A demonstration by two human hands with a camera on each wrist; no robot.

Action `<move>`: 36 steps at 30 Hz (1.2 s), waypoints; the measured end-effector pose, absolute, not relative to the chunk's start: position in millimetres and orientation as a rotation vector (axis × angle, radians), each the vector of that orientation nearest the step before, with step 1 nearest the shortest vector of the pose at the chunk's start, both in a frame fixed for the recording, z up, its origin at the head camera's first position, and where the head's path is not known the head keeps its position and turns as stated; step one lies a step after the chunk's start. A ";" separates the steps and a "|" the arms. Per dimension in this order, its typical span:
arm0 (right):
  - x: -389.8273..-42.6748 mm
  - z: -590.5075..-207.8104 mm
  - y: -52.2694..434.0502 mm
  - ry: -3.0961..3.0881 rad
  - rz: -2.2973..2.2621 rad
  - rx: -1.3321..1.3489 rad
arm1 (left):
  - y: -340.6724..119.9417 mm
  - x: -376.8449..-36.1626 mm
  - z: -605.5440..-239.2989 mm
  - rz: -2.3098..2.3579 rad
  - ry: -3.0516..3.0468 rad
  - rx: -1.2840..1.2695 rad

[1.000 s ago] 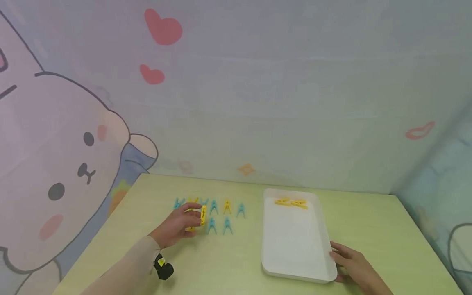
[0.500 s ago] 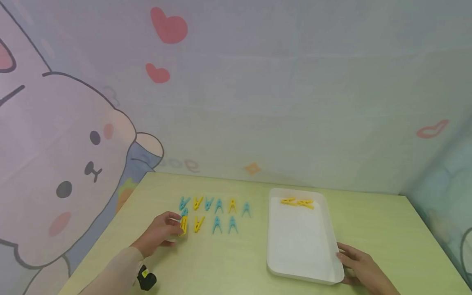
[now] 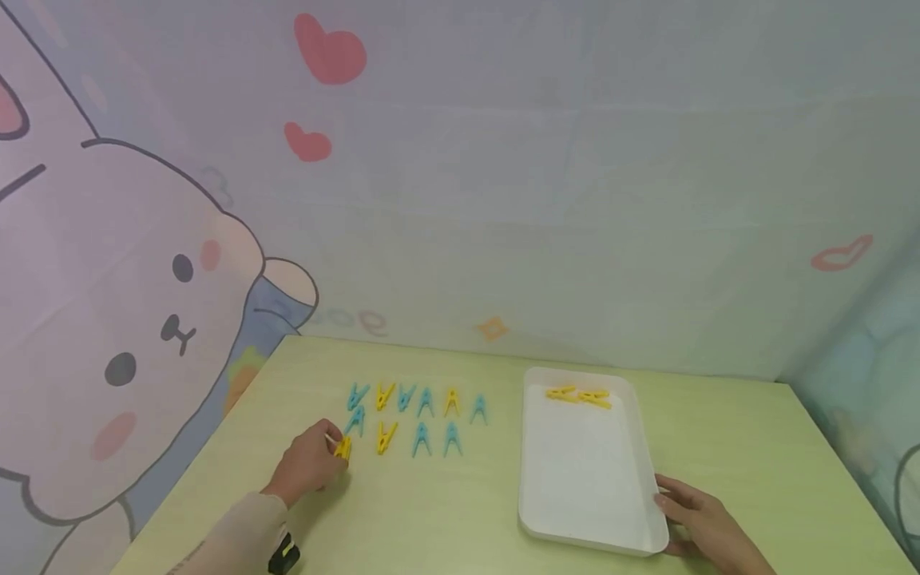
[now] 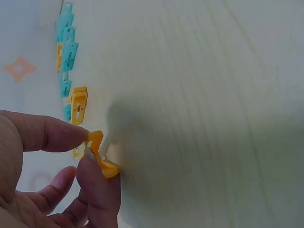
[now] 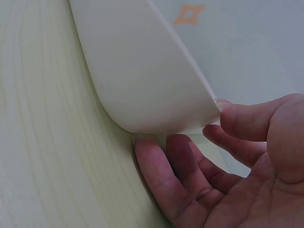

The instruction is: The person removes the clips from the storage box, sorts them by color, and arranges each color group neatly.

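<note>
Table [image 3: 460,511]: pale yellow-green wood-grain top, fills the lower half of the head view. Behind it, a pastel printed backdrop [image 3: 546,200] serves as the wall, lilac fading to pale green. Cartoon bear [image 3: 122,319] print at 9 o'clock. Two red hearts [image 3: 327,52] at 11 o'clock. Small orange diamond [image 3: 492,327] just above the table's far edge, near centre. Red outline shape [image 3: 841,254] at 3 o'clock. Second panel, bluish, meets the backdrop at a corner on the right. Light is soft and even.
</note>
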State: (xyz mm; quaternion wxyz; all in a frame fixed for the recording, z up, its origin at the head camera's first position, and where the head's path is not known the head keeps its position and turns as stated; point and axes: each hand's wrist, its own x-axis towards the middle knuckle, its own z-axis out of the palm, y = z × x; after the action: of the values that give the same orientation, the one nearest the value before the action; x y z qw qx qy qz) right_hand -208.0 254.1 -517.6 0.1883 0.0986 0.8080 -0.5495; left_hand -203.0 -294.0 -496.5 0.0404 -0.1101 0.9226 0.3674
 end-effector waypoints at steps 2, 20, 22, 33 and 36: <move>-206.4 -518.8 253.7 2.278 -1.550 0.265 | -293.4 -202.1 -496.6 1.085 2.832 -0.337; -199.4 -510.9 246.2 2.235 -1.614 0.273 | -287.7 -207.4 -470.9 0.985 2.964 -0.256; -198.5 -510.4 244.0 2.226 -1.629 0.276 | -280.2 -208.8 -465.3 1.017 2.978 -0.223; -190.0 -510.8 233.5 2.247 -1.654 0.273 | -196.0 -233.6 -435.9 1.241 2.939 0.085; -188.2 -510.9 232.0 2.250 -1.653 0.272 | -168.3 -241.0 -428.5 1.266 2.900 0.213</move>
State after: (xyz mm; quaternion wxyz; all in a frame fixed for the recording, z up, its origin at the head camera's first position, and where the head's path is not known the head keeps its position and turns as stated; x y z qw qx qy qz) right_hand -188.2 232.0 -510.9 0.1672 0.0957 0.7908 -0.5809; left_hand -241.0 -168.3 -428.5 -0.0151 0.0672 0.9143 0.3991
